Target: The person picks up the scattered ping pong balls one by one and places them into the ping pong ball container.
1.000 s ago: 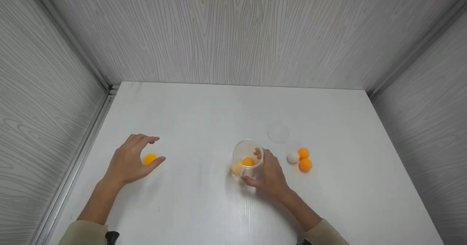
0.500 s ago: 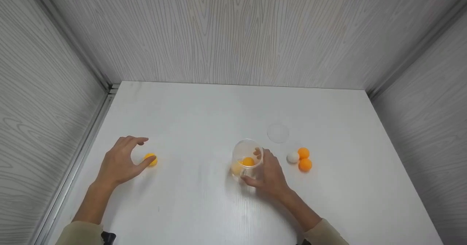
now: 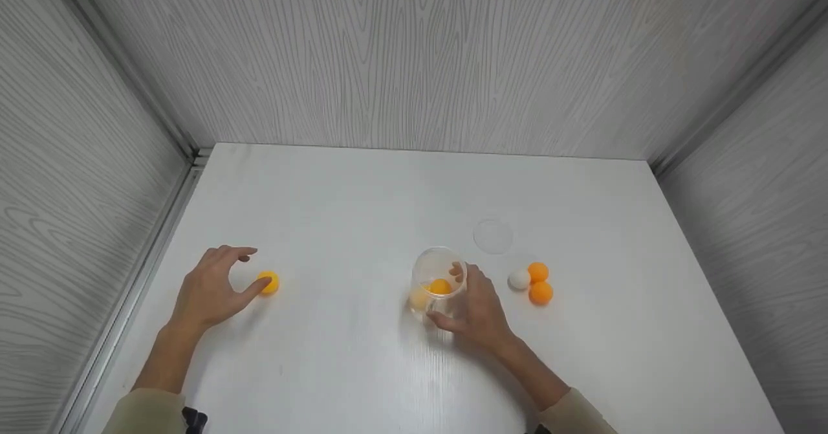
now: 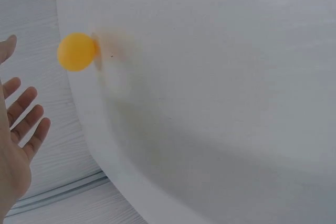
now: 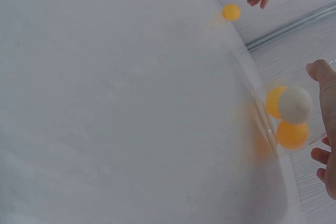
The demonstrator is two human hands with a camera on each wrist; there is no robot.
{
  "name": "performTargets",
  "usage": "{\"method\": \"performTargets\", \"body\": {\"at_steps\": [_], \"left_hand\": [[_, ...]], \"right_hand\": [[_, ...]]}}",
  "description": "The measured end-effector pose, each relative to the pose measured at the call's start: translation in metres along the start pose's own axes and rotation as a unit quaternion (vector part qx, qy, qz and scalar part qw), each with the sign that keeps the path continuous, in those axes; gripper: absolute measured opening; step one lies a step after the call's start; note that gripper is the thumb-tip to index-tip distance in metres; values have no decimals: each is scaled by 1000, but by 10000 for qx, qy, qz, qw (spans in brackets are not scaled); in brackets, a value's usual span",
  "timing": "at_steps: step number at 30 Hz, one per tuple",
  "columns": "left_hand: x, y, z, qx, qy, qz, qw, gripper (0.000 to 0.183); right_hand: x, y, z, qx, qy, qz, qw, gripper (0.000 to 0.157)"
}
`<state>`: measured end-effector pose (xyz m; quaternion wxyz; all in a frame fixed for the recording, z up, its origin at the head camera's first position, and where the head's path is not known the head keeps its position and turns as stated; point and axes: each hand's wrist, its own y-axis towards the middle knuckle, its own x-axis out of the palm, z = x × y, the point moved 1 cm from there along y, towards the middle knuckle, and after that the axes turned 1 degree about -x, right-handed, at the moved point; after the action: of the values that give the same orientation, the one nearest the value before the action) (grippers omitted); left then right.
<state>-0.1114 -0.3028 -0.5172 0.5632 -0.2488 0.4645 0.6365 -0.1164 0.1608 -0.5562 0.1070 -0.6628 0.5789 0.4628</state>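
Note:
My left hand is held over the left part of the table, thumb and fingers spread apart with nothing between them. An orange table tennis ball lies by its thumb tip, which overlaps the ball in the head view; the left wrist view has the ball apart from the fingers. At the middle, my right hand grips a clear jar from its right side, fingers behind and thumb in front. The jar stands upright, its top uncovered. Through its wall the right wrist view shows a white ball and two orange balls.
Right of the jar, a white ball and two orange balls sit clustered on the white table. A thin clear disc lies flat behind them. Wood-grain panels enclose the table at the back and both sides.
My left hand has drawn back to the left, leaving more of the orange ball uncovered in the head view. The right hand and the jar have stayed in place.

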Motion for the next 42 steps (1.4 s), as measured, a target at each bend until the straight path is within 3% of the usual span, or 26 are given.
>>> {"method": "performTargets", "body": {"at_steps": [9, 21, 27, 42], "left_hand": [[10, -3, -6, -273, 12, -303, 9992, 51], [23, -8, -9, -272, -58, -305, 9991, 50], [28, -8, -11, -344, -17, -460, 9983, 50], [30, -10, -16, -680, 107, -785, 9945, 51]], "right_hand": [[0, 0, 0, 61, 49, -40, 10000, 87], [0, 0, 0, -7, -88, 10, 10000, 88], [1, 1, 1, 6, -103, -2, 9999, 89], [0, 0, 0, 99, -93, -65, 9999, 88]]}}
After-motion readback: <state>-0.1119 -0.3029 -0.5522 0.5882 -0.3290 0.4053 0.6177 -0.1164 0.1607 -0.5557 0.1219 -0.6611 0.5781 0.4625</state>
